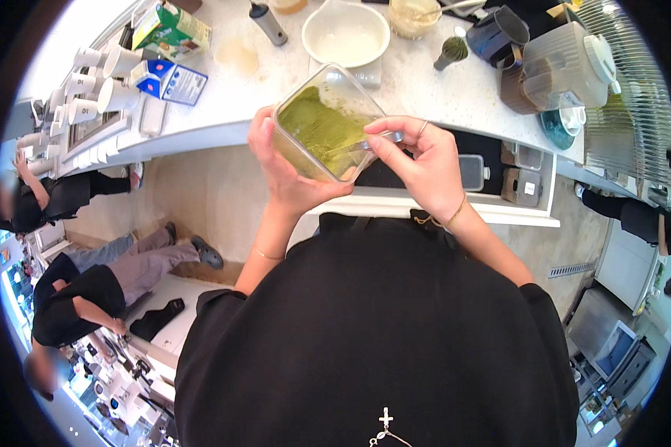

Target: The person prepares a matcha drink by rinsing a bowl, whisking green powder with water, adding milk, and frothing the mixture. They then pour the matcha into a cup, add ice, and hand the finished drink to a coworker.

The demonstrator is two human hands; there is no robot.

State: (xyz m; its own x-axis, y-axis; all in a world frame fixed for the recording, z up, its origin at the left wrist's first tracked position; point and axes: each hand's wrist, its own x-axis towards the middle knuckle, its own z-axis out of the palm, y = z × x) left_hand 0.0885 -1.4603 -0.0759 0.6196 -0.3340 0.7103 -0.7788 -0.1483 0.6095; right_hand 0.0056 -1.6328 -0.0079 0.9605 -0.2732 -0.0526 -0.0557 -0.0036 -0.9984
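Note:
My left hand (282, 167) holds a clear square plastic container (331, 68) by its side, tilted over the counter's front edge. Green powder (321, 120) lies in it, heaped toward one side. My right hand (419, 159) pinches the handle of a metal spoon (394, 137), whose far end reaches into the powder. Just beyond the container stands a white bowl (345, 28) with pale contents, on what looks like a small scale (369, 75). Right of the bowl is a bamboo whisk (453, 50) with green bristles on a holder. A handheld frother or similar tool (268, 25) lies to the left.
Cartons (170, 84) and white paper cups (117, 95) stand at the left. A dark pitcher (497, 36) and a lidded plastic jug (565, 67) stand at the right. Below the counter an open drawer (548, 184) holds lidded containers. Other people are at both sides.

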